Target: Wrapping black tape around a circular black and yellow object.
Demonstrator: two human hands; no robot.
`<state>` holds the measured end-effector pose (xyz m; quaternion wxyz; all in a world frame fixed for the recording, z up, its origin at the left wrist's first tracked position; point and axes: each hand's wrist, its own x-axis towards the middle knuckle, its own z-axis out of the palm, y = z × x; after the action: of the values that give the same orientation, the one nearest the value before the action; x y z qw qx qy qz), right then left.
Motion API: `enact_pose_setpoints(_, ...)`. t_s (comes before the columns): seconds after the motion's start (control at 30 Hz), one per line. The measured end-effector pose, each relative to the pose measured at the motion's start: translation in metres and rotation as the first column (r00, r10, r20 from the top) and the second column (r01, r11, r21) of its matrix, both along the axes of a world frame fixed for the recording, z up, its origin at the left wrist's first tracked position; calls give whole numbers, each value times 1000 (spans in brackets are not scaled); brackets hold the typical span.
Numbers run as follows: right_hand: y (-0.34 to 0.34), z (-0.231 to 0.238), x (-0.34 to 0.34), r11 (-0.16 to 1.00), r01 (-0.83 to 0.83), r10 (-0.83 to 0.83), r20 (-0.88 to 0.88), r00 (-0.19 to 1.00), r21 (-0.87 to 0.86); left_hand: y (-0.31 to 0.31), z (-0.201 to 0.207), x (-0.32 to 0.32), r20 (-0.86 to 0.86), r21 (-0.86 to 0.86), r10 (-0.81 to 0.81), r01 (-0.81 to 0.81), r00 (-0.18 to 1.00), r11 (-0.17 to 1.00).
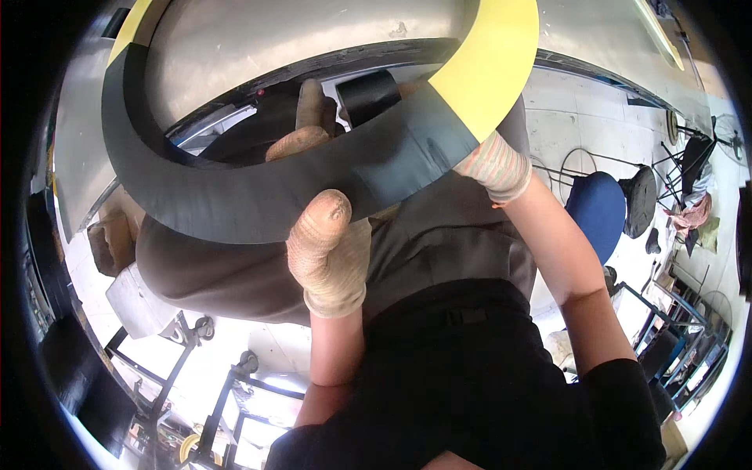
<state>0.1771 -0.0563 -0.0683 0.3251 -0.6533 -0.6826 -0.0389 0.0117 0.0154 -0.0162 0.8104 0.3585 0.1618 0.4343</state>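
**Ring held up between two gloved hands**

The ring (pixel 258 196) arcs across the top of the view, in front of a metal sheet (pixel 298 39). The left hand (pixel 329 251) grips its lower edge at the middle; the right hand (pixel 493 164) holds it further right. A tape roll (pixel 368 95) sits behind the ring. A stool (pixel 599 207) stands on the floor to the right, a wheeled frame (pixel 188 352) lower left.

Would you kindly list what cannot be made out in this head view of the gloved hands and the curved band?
- Right hand: fingers hidden behind the black-and-yellow curved band; only the glove cuff shows.
- Left hand: palm side hidden; thumb lies on the band.
- Band: upper arc cut off by the picture's top edge.
- Black tape roll: partly hidden behind the band.
- Floor items near the blue stool: too small to identify.
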Motion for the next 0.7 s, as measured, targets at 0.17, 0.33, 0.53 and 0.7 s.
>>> enact_pose_setpoints(0.17, -11, 8, 20, 995, -102, 61, -702, 710, -17, 1, 7, -9, -23, -185, -88, 82, 996, 979)
enact_pose_setpoints(0.33, -68, 63, 31, 919, -308, -234, -970, 71, -244, -2, 11, -10, 52, -221, -23, 34, 998, 975)
enact_pose_setpoints(0.53, -35, 166, -21, 899, -220, -379, -924, 40, -378, 6, 3, -45, 140, -222, -77, 107, 987, 969)
enact_pose_setpoints(0.7, 8, 161, -33, 772, -603, -488, -796, -358, -202, -5, 6, -51, 140, -378, 9, 45, 990, 925)
